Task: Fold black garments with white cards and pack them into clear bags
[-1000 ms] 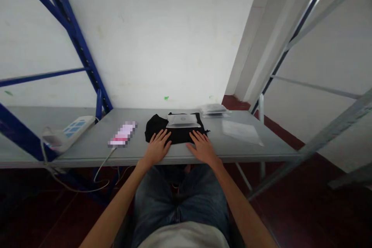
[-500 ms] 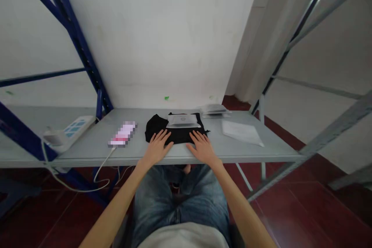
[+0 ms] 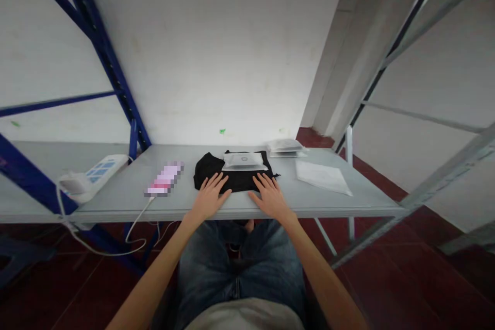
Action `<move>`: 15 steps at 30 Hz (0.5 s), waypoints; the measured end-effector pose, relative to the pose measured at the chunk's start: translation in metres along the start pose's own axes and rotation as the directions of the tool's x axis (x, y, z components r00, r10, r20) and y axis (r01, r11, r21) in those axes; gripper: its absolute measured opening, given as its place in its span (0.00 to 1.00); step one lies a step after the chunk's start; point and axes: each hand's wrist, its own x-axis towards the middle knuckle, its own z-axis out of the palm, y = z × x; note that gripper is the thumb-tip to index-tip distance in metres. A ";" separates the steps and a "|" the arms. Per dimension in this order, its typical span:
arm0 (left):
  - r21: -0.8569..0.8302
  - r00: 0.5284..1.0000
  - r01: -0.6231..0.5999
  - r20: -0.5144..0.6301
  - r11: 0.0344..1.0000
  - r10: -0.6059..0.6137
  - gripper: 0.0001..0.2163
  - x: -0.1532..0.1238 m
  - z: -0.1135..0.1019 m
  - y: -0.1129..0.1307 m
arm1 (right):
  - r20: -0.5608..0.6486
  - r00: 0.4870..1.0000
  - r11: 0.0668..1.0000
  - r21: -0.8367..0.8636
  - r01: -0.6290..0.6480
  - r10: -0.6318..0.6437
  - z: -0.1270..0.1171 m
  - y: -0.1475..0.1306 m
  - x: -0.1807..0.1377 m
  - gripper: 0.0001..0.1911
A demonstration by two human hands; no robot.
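Note:
My left hand [image 3: 209, 197] lies flat with its fingers spread, the fingertips on the near left part of a black cloth item [image 3: 240, 181]. On the near right part of that cloth rests my right hand [image 3: 271, 197], also flat with fingers apart. Neither hand grips anything. Beyond my fingers, a flat package in a clear plastic sleeve [image 3: 243, 160] lies on top of the cloth; a small round mark shows on it. A short cord end sticks out at the cloth's right side.
A phone with a blurred screen [image 3: 164, 179] lies left on the grey table [image 3: 294, 205], its white cable hanging over the front edge. Farther left is a power strip [image 3: 101, 174]. Stacked clear packages [image 3: 286, 147] and a white translucent bag [image 3: 323, 177] lie right. Blue posts [image 3: 110, 69] stand left.

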 end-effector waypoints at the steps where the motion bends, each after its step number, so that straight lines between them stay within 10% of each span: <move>1: -0.002 1.000 0.000 0.005 1.000 0.000 0.27 0.000 -0.001 0.000 | -0.011 1.000 1.000 -0.005 0.007 -0.007 -0.001 0.000 0.001 0.35; 15: 0.005 1.000 0.001 0.011 1.000 -0.001 0.28 -0.001 -0.002 0.002 | -0.012 1.000 1.000 0.019 0.005 -0.004 0.004 -0.008 0.009 0.34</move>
